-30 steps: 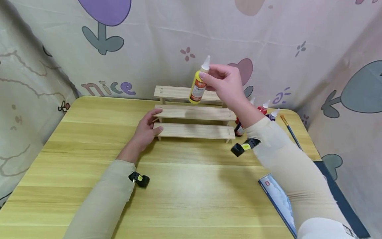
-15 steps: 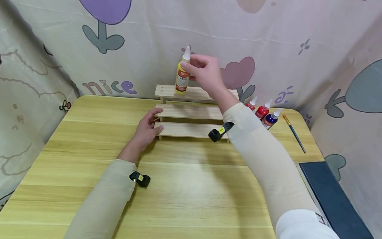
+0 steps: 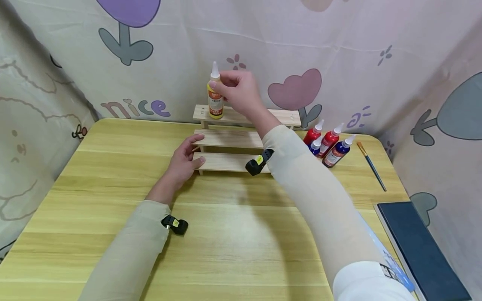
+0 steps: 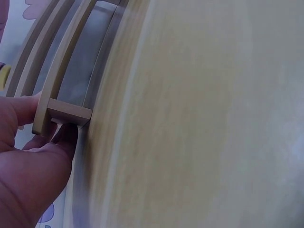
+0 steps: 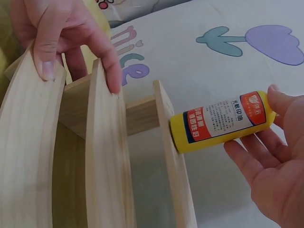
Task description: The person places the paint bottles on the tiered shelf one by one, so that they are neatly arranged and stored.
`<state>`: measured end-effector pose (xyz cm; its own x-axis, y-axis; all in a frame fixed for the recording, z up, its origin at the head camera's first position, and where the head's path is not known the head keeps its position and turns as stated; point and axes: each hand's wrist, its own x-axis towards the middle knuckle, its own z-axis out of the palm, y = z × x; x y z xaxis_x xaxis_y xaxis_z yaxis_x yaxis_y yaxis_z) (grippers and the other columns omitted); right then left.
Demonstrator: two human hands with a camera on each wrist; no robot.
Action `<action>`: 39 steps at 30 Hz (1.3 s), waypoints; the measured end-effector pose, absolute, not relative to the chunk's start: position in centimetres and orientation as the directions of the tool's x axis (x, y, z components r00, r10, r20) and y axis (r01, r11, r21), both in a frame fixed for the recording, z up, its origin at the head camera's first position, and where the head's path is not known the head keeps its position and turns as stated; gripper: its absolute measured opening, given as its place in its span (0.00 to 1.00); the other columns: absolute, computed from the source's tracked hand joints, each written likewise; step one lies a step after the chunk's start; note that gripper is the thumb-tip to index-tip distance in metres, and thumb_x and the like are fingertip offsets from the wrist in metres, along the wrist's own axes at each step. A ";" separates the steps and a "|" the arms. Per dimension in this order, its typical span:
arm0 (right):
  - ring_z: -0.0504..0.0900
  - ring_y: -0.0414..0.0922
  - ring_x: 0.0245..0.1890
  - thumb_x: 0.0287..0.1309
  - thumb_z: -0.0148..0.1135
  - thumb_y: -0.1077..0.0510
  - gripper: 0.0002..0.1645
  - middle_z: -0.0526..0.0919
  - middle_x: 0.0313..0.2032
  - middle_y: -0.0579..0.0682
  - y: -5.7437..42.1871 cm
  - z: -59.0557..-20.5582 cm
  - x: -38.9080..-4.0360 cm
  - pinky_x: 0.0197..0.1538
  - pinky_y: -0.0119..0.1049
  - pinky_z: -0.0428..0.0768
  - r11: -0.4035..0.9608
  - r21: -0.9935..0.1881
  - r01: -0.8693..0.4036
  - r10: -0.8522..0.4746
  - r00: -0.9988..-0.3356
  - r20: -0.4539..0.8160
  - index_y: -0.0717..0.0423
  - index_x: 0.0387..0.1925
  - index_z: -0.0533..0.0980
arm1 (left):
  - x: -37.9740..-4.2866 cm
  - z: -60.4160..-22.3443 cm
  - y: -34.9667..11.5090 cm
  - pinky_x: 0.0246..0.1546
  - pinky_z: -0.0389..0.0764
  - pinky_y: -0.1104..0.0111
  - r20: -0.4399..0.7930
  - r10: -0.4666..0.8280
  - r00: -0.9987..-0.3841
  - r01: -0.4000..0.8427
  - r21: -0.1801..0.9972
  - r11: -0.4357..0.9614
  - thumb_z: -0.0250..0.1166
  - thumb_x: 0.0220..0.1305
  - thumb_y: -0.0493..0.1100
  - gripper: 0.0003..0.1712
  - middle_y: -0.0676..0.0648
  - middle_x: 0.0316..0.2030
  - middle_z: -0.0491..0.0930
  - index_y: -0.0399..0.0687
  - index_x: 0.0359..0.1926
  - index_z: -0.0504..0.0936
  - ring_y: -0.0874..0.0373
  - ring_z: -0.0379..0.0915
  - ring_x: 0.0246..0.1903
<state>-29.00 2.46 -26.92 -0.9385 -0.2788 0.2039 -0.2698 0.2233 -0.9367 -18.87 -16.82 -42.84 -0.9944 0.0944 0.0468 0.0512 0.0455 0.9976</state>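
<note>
A three-tier wooden display stand point(image 3: 226, 162) stands at the back of the table. My left hand point(image 3: 181, 161) grips its left end, thumb on the lowest board and fingers at the middle one. In the left wrist view, that hand point(image 4: 33, 175) wraps the end beside a support leg. A yellow ink bottle point(image 3: 216, 102) with a white nozzle cap is upright at the left end of the top board. My right hand point(image 3: 241, 92) pinches it near its neck. The right wrist view has the bottle's point(image 5: 221, 121) base against the top board point(image 5: 175, 156).
Right of the stand are red bottles point(image 3: 328, 143) and dark blue bottles point(image 3: 336, 154), several in all. A paintbrush point(image 3: 371, 166) lies farther right. A dark blue flat book or box point(image 3: 418, 246) and a light blue one point(image 3: 399, 269) lie at the front right. A patterned curtain point(image 3: 180, 54) hangs behind.
My right hand has carried the yellow bottle leftward and down onto the top board's left end, from tilted to upright. The left hand has stayed on the stand.
</note>
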 end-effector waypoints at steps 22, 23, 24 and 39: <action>0.81 0.37 0.50 0.58 0.73 0.50 0.30 0.84 0.52 0.45 1.9 -28.4 -28.5 0.52 0.27 0.76 0.258 -0.921 -0.291 -0.175 -0.952 0.252 0.51 0.61 0.79 | -18.9 -43.4 -16.8 0.69 0.59 0.58 0.022 0.110 -0.994 0.029 0.998 0.060 0.57 0.63 0.18 0.38 0.41 0.69 0.64 0.47 0.71 0.66 0.49 0.59 0.67; 0.80 0.38 0.52 0.57 0.73 0.50 0.32 0.83 0.55 0.46 2.0 -28.4 -28.3 0.54 0.27 0.76 0.246 -0.922 -0.299 -0.171 -0.950 0.262 0.52 0.62 0.78 | -18.9 -43.4 -16.9 0.68 0.59 0.58 0.021 0.110 -0.994 0.027 0.998 0.060 0.57 0.63 0.18 0.38 0.41 0.69 0.64 0.47 0.71 0.66 0.49 0.59 0.67; 0.80 0.38 0.54 0.57 0.73 0.50 0.33 0.81 0.57 0.46 2.1 -28.4 -28.1 0.54 0.27 0.75 0.234 -0.924 -0.303 -0.169 -0.949 0.268 0.53 0.63 0.77 | -18.9 -43.5 -16.9 0.68 0.59 0.58 0.020 0.109 -0.994 0.027 0.998 0.060 0.57 0.63 0.18 0.38 0.41 0.69 0.64 0.47 0.71 0.66 0.49 0.59 0.67; 0.78 0.42 0.58 0.59 0.73 0.55 0.29 0.81 0.57 0.49 5.2 -29.0 -21.8 0.58 0.33 0.75 0.156 -0.865 -0.478 -0.175 -0.875 0.452 0.59 0.61 0.78 | -19.0 -43.6 -17.1 0.56 0.72 0.71 0.013 0.121 -0.993 0.020 0.998 0.053 0.57 0.62 0.17 0.39 0.40 0.67 0.65 0.47 0.71 0.66 0.46 0.60 0.67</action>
<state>-21.78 5.25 -29.05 -0.8747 -0.1749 0.4520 -0.4779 0.1555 -0.8645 -18.97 -17.14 -43.58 -0.9926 0.1208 0.0130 0.0195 0.0527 0.9984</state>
